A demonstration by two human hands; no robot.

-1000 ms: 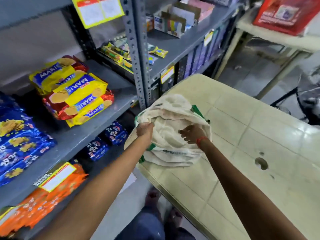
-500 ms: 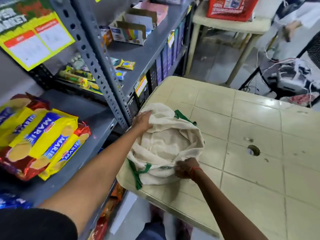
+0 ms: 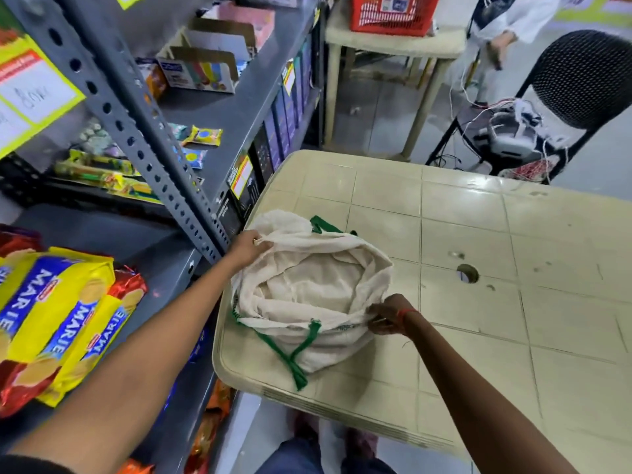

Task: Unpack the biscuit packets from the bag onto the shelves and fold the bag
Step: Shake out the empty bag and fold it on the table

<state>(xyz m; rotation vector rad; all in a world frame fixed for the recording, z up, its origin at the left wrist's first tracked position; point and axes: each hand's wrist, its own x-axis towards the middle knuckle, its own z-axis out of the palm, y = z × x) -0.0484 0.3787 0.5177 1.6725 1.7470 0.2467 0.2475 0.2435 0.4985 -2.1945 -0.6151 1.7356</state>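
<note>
A cream cloth bag (image 3: 307,289) with green handles lies open on the left corner of the beige plastic table (image 3: 478,319). Nothing but cloth shows inside it. My left hand (image 3: 248,248) pinches the bag's far left rim. My right hand (image 3: 388,314) grips the near right rim, pulling the mouth wide. Yellow and red Marie biscuit packets (image 3: 65,323) lie stacked on the grey shelf (image 3: 160,265) at the left.
The grey slotted upright (image 3: 143,152) of the shelving stands just beyond my left hand. A higher shelf holds small boxes and sweets (image 3: 201,136). A second table with a red basket (image 3: 393,12), a black chair (image 3: 574,83) with wires, and a person stand behind.
My hands moved apart along the bag's rim, left to the far side and right to the near side, spreading the mouth open. My view swung right, away from the shelves.
</note>
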